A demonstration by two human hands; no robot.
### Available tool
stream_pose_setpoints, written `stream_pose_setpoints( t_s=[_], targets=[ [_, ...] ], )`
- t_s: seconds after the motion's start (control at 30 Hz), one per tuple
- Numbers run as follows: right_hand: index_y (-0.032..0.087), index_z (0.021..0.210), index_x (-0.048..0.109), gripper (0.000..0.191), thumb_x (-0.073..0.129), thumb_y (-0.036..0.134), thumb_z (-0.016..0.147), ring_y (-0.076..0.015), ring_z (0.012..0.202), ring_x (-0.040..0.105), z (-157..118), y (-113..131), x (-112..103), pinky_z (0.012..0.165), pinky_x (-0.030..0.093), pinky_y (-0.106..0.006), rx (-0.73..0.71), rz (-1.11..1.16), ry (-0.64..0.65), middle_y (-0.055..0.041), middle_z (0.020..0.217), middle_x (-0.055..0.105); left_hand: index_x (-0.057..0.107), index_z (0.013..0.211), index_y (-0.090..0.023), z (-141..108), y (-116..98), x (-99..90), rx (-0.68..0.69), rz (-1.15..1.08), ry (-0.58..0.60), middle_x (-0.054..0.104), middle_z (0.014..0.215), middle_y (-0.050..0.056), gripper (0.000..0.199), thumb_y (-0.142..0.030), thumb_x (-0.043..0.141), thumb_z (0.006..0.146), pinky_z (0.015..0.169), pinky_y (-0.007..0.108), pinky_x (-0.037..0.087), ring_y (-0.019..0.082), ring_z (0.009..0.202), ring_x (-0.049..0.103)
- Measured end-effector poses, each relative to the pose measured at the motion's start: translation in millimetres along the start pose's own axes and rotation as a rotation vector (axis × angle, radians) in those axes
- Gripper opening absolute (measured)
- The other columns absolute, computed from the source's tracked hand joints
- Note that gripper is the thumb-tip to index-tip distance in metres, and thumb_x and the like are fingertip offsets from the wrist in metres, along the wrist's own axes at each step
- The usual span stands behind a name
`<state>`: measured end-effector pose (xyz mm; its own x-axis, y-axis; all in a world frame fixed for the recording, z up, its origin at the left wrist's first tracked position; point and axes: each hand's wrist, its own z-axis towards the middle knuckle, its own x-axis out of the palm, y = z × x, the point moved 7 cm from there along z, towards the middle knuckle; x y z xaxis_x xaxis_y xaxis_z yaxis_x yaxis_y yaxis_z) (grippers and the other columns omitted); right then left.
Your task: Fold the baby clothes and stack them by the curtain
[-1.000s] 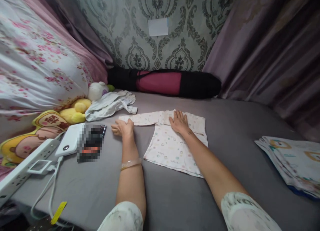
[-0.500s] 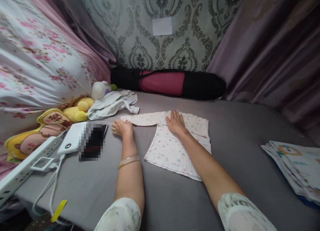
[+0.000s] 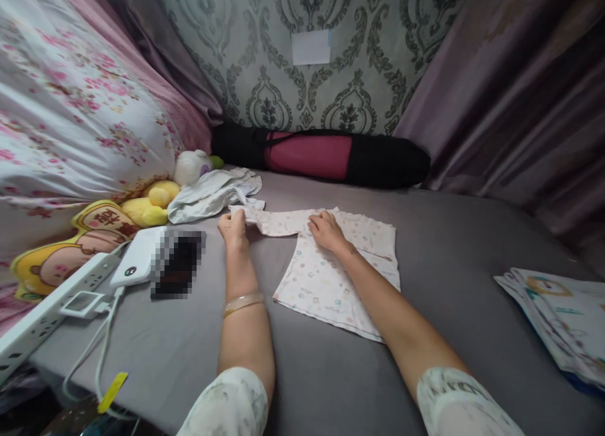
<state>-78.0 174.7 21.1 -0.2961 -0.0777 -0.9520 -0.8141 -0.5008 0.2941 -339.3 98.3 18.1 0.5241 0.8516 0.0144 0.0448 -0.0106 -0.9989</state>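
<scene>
- One patterned long-sleeved shirt (image 3: 326, 281)
- Left hand (image 3: 233, 227) pinches the raised end of its sleeve (image 3: 278, 223)
- Right hand (image 3: 327, 232), curled, touches its shoulder; cannot tell whether gripping

White shirt (image 3: 312, 278), small pastel prints, at centre; grey sheet (image 3: 454, 278); black-and-magenta bag (image 3: 312, 157), upper centre; grey damask wallpaper (image 3: 305, 86), top.

A shirt (image 3: 312, 285) lies on a flat surface (image 3: 449, 266) under the right fingers (image 3: 323, 222), its sleeve (image 3: 278, 223) stretching left to the left fingers (image 3: 225, 222). Left of the left fingers: a power bank (image 3: 139, 256) and, farther, a power strip (image 3: 61, 304). Just beyond the same fingers: another garment (image 3: 208, 195), with plush toys (image 3: 154, 206) at its left. Far beyond lies a bag (image 3: 312, 154). Well right of the right fingers: a stack (image 3: 562, 316).
</scene>
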Motion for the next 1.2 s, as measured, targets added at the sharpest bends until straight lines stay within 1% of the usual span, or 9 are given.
stream_pose_setpoints(
  t_s=[0.1, 0.27, 0.53, 0.73, 0.83, 0.9, 1.0, 1.1, 1.2],
  targets=[
    [0.024, 0.13, 0.056, 0.044, 0.042, 0.046, 0.094, -0.027, 0.116, 0.046, 5, -1, 3, 0.097, 0.036, -0.034, 0.037, -0.006, 0.083, -0.011, 0.122, 0.051, 0.051, 0.079, -0.017, -1, 1, 7.8, -0.19, -0.408, 0.017, 0.059, 0.071, -0.001, 0.013, -0.02, 0.063, 0.073, 0.066, 0.026, 0.051, 0.012, 0.065, 0.06],
    [0.023, 0.141, 0.044, 0.063, 0.044, 0.058, 0.09, -0.0317, 0.126, 0.039, 10, 0, 4, 0.103, 0.032, -0.038, 0.065, -0.01, 0.234, -0.0145, 0.134, 0.044, 0.056, 0.085, -0.017, -10, -14, 26.9, -0.28, -0.723, 0.231, 0.064, 0.08, 0.002, 0.007, -0.024, 0.058, 0.086, 0.074, 0.026, 0.054, 0.011, 0.072, 0.064],
    [0.021, 0.151, 0.028, 0.098, 0.046, 0.08, 0.075, -0.0352, 0.137, 0.028, 17, 7, 4, 0.105, 0.03, -0.043, 0.137, -0.029, 0.313, -0.018, 0.149, 0.03, 0.058, 0.087, -0.018, -35, -43, 58.7, -0.139, -0.759, 0.394, 0.069, 0.085, 0.001, 0.013, -0.031, 0.058, 0.089, 0.078, 0.026, 0.053, 0.011, 0.079, 0.066],
    [0.018, 0.147, 0.035, 0.095, 0.054, 0.076, 0.074, -0.0369, 0.137, 0.029, 17, 7, 2, 0.106, 0.03, -0.046, 0.125, 0.04, 0.254, -0.0193, 0.147, 0.034, 0.055, 0.086, -0.019, -62, -60, 86.4, -0.027, -0.726, 0.512, 0.067, 0.085, 0.0, 0.016, -0.033, 0.063, 0.085, 0.075, 0.025, 0.052, 0.011, 0.076, 0.066],
    [0.017, 0.141, 0.044, 0.077, 0.063, 0.059, 0.079, -0.0308, 0.125, 0.047, 13, -3, -6, 0.101, 0.038, -0.04, 0.097, 0.346, 0.146, -0.0166, 0.134, 0.05, 0.052, 0.083, -0.02, -75, -61, 100.8, -0.01, -0.716, 0.556, 0.065, 0.081, -0.002, 0.022, -0.035, 0.068, 0.081, 0.073, 0.024, 0.052, 0.009, 0.072, 0.064],
    [0.018, 0.129, 0.055, 0.051, 0.06, 0.046, 0.086, -0.0234, 0.106, 0.06, 2, -22, -13, 0.091, 0.046, -0.035, 0.216, 0.658, 0.058, -0.0122, 0.12, 0.061, 0.05, 0.083, -0.02, -86, -61, 111.2, 0.007, -0.664, 0.585, 0.063, 0.078, -0.003, 0.026, -0.039, 0.068, 0.081, 0.072, 0.023, 0.051, 0.009, 0.069, 0.063],
    [0.017, 0.105, 0.061, 0.025, 0.051, 0.037, 0.094, -0.0162, 0.082, 0.066, -25, -51, -15, 0.076, 0.053, -0.03, 0.469, 1.186, -0.003, -0.009, 0.103, 0.067, 0.05, 0.085, -0.021, -110, -59, 126.9, 0.063, -0.529, 0.641, 0.06, 0.072, -0.004, 0.027, -0.044, 0.064, 0.083, 0.067, 0.021, 0.049, 0.008, 0.064, 0.059],
    [0.015, 0.099, 0.057, 0.033, 0.035, 0.04, 0.1, -0.0177, 0.078, 0.068, -52, -67, -14, 0.072, 0.056, -0.031, 0.622, 1.619, 0.029, -0.0111, 0.092, 0.068, 0.052, 0.088, -0.021, -141, -59, 141.8, 0.163, -0.344, 0.753, 0.058, 0.072, -0.003, 0.027, -0.047, 0.058, 0.087, 0.065, 0.022, 0.048, 0.009, 0.064, 0.057],
    [0.014, 0.104, 0.055, 0.053, 0.019, 0.052, 0.1, -0.0228, 0.084, 0.069, -69, -80, -13, 0.072, 0.058, -0.039, 0.715, 1.828, 0.018, -0.0135, 0.09, 0.068, 0.057, 0.092, -0.021, -173, -56, 155.7, 0.303, -0.109, 0.952, 0.064, 0.083, 0.001, 0.028, -0.048, 0.054, 0.089, 0.078, 0.026, 0.049, 0.014, 0.08, 0.062]
  ],
)
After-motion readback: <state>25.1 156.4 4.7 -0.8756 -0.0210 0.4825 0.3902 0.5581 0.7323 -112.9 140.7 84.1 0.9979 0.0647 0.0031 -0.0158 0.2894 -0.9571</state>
